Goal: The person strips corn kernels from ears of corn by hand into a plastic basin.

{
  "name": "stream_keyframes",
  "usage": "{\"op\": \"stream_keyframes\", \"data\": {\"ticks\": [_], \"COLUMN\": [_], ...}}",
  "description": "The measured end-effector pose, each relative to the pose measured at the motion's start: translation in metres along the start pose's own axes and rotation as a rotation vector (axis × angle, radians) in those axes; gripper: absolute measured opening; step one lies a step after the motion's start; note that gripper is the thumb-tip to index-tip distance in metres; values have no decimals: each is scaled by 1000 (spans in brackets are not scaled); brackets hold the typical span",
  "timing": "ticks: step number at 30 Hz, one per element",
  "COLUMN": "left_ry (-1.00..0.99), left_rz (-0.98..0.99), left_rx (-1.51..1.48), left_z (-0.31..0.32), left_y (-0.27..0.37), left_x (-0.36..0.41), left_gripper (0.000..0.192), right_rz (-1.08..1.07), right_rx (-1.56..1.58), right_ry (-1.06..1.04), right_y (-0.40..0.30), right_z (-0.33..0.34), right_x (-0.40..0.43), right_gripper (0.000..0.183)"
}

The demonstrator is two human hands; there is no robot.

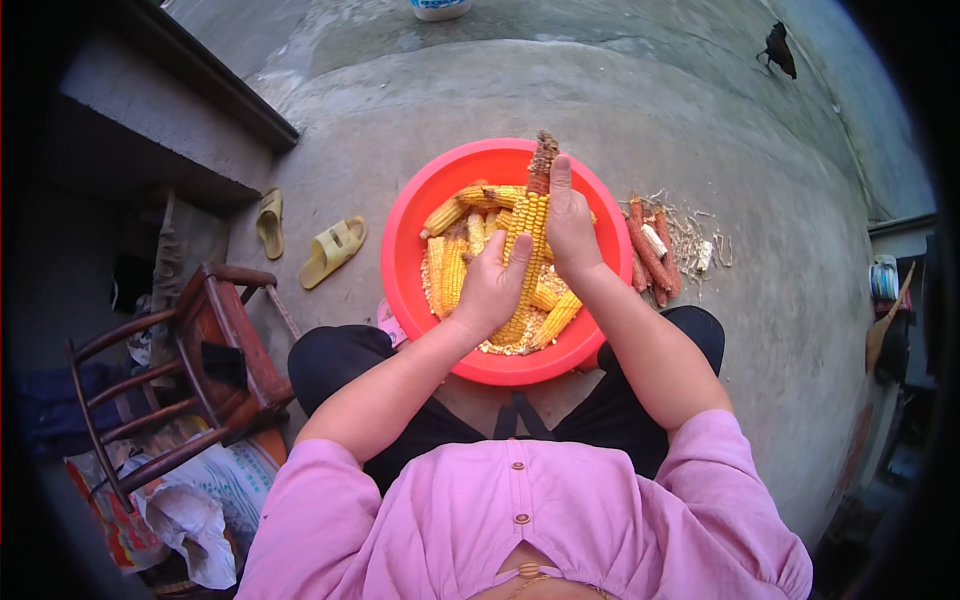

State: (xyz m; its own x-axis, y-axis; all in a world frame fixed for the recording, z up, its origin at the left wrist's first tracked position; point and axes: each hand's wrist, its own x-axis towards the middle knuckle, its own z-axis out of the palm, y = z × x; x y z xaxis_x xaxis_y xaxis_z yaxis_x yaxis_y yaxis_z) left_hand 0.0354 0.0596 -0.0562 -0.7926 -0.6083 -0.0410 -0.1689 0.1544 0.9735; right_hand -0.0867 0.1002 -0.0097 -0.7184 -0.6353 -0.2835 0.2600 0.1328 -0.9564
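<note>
A partly shelled ear of corn (528,225) stands tilted over a red plastic basin (395,247). Its upper end is bare reddish cob, while yellow kernels cover the rest. My left hand (491,283) grips the ear around its middle, thumb laid along the kernels. Higher up, my right hand (571,225) holds the ear from the right, its thumb against the bare cob. More yellow corn ears (454,274) lie in the basin on a layer of loose kernels (502,348). The ear and my hands hide part of the basin's contents.
Bare cobs (651,251) and pale scraps lie on the concrete floor right of the basin. Yellow slippers (332,251) and a wooden chair (251,337) are at left, with sacks (217,480) below. A dark chicken (778,51) and a white bucket (441,9) are farther off.
</note>
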Motion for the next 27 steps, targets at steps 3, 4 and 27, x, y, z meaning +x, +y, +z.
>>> {"op": "stream_keyframes", "data": {"ticks": [3, 4, 27], "left_ry": [-95, -98, -11], "left_rz": [-151, -152, -107], "left_rx": [-480, -480, -542], "left_z": [0, 0, 6], "left_y": [11, 16, 7], "left_x": [-3, -2, -3], "left_gripper": [46, 46, 43], "right_rz": [-251, -328, -297], "right_rx": [-215, -210, -373], "right_ry": [41, 59, 68], "right_y": [11, 11, 7], "right_z": [-2, -2, 1], "right_x": [5, 5, -10], "right_gripper": [71, 68, 69]}}
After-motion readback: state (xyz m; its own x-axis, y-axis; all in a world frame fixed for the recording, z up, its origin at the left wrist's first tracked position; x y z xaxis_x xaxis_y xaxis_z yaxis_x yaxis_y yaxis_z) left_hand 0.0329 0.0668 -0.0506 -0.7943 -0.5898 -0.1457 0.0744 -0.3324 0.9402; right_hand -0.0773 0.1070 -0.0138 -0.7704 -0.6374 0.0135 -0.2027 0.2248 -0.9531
